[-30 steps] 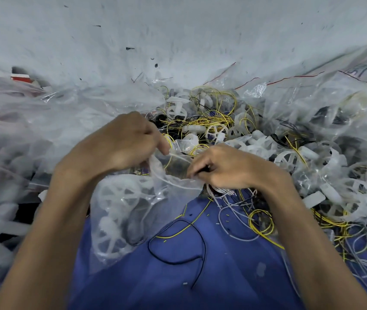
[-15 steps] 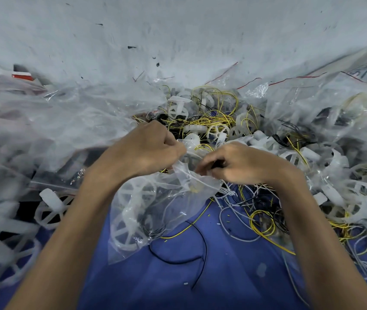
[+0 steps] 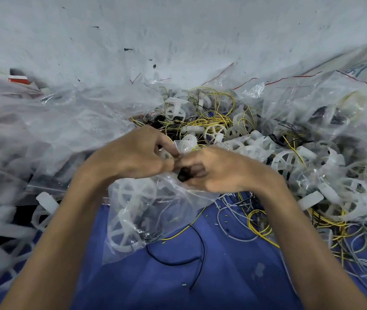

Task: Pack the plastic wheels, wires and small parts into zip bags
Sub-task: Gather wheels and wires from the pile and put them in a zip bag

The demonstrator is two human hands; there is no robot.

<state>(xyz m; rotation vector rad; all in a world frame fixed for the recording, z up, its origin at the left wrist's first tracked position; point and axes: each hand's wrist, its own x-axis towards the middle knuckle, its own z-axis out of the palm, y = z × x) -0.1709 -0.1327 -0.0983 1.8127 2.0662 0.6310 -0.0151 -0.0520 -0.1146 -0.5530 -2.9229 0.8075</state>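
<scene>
- Head view: the left hand (image 3: 133,157) pinches the top edge of the zip bag (image 3: 155,211), thumb and fingers pressed tight on the plastic.
- The right hand (image 3: 220,173) meets the left hand at the mouth of the zip bag. Its curled fingers hold a small black part (image 3: 183,176), which looks blurry.
- Inside the zip bag lie white plastic wheels (image 3: 122,233).
- The zip bag rests on a blue cloth (image 3: 222,283), and the hands hold its mouth up.
- A black wire (image 3: 203,245) curls on the cloth just below the zip bag.
- Right of the zip bag lie loose grey and yellow wires (image 3: 258,222).
- Behind and right of the zip bag is a big pile of loose wheels (image 3: 285,159), tangled with yellow wire.
- Left of the zip bag sit more clear bags (image 3: 43,135), some with wheels in them.
</scene>
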